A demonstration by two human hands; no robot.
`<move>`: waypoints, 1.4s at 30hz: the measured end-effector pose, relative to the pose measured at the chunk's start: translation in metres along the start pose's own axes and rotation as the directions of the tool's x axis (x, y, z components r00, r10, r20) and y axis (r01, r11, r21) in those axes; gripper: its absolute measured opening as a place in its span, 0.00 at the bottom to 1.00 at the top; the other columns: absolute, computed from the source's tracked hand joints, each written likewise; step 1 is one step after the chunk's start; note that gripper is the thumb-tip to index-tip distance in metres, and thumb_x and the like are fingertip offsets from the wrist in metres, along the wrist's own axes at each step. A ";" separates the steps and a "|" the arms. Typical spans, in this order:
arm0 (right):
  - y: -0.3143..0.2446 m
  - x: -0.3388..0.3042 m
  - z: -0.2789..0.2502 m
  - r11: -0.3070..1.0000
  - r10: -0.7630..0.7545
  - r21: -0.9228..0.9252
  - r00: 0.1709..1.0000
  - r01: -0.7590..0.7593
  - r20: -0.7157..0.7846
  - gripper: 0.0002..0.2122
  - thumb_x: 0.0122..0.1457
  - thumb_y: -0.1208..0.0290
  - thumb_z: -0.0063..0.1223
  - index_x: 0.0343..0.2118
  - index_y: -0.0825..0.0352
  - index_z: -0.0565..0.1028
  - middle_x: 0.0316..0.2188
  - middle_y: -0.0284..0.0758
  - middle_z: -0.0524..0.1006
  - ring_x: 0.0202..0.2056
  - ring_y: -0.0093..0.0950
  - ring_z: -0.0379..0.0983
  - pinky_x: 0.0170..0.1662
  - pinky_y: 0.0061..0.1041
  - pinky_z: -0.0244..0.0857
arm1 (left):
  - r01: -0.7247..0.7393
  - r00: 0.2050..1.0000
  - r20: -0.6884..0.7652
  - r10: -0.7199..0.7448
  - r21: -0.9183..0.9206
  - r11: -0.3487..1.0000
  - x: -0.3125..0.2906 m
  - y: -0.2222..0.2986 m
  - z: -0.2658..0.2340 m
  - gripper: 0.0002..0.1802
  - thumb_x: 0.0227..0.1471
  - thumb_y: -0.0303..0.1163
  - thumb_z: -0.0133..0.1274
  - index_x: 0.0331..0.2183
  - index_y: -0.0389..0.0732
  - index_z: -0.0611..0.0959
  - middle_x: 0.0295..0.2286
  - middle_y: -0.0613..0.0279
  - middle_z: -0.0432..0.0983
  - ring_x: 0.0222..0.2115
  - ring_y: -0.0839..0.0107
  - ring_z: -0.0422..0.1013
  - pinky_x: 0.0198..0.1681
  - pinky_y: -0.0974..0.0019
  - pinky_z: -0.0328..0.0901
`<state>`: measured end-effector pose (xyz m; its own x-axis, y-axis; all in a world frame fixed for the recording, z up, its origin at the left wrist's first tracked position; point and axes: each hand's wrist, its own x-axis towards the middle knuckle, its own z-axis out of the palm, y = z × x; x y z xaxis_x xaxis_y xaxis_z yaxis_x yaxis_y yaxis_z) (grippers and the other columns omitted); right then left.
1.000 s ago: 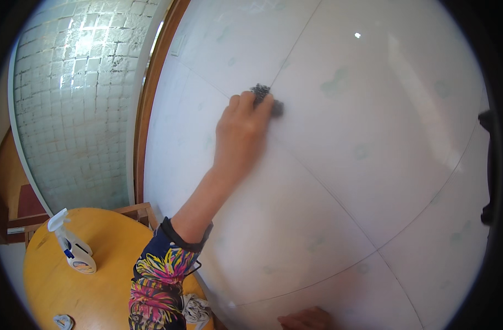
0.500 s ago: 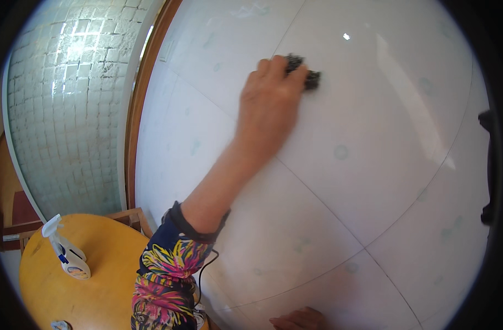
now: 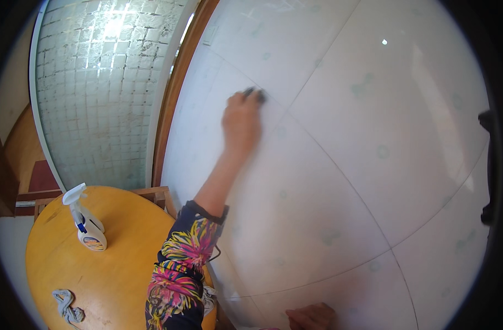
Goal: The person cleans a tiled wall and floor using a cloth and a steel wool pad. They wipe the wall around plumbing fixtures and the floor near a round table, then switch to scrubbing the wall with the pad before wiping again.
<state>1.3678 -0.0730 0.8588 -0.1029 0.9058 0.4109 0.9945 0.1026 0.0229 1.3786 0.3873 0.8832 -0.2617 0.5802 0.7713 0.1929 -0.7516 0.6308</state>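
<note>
My left hand presses a dark scouring pad against the white tiled wall. Its fingers are closed round the pad, near a seam between tiles and not far from the wooden door frame. Motion blurs both hand and pad, and the fingers cover much of the pad. At the bottom edge, my right hand shows only in part beside the lower wall. Its fingers point left, look loosely stretched and have nothing visible in them.
A round yellow table stands at lower left. On it are a white spray bottle and a crumpled grey cloth. Behind the table is a frosted glass panel next to a brown wooden frame. A chair back touches the table's far side.
My left hand has moved the scouring pad left and slightly down across the tiles. The view has shifted, so more of the table and the whole grey cloth now show.
</note>
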 end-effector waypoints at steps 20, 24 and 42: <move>-0.007 0.005 0.007 0.996 0.082 -0.040 0.997 -0.082 0.011 0.09 0.51 0.80 0.59 0.36 0.66 0.81 0.26 0.37 0.79 0.24 0.34 0.76 0.28 0.34 0.66 | 0.158 0.986 0.062 -0.158 -0.007 0.987 -0.090 -0.082 0.001 0.15 0.57 0.24 0.48 0.46 0.34 0.79 0.39 0.50 0.73 0.41 0.51 0.69 0.44 0.54 0.67; -0.004 0.007 0.008 0.997 0.081 -0.016 0.997 -0.080 0.022 0.09 0.51 0.80 0.59 0.36 0.66 0.81 0.26 0.37 0.80 0.25 0.34 0.76 0.28 0.34 0.67 | 0.344 0.880 0.253 -0.402 0.244 0.907 -0.126 -0.135 -0.005 0.14 0.58 0.27 0.47 0.45 0.36 0.79 0.37 0.49 0.73 0.41 0.50 0.69 0.43 0.51 0.67; 0.003 0.025 -0.002 0.994 0.101 -0.005 0.943 -0.105 0.317 0.09 0.54 0.75 0.58 0.38 0.69 0.80 0.29 0.40 0.80 0.26 0.36 0.77 0.29 0.36 0.68 | 0.551 0.748 0.254 -0.612 0.277 0.788 -0.151 -0.215 0.018 0.15 0.60 0.30 0.48 0.43 0.30 0.80 0.40 0.41 0.75 0.41 0.44 0.70 0.46 0.51 0.65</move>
<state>1.3681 -0.0510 0.8704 -0.0033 0.9948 0.1013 0.9999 0.0050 -0.0157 1.3937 0.4671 0.6329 -0.0735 0.9744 0.2125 0.2694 -0.1857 0.9450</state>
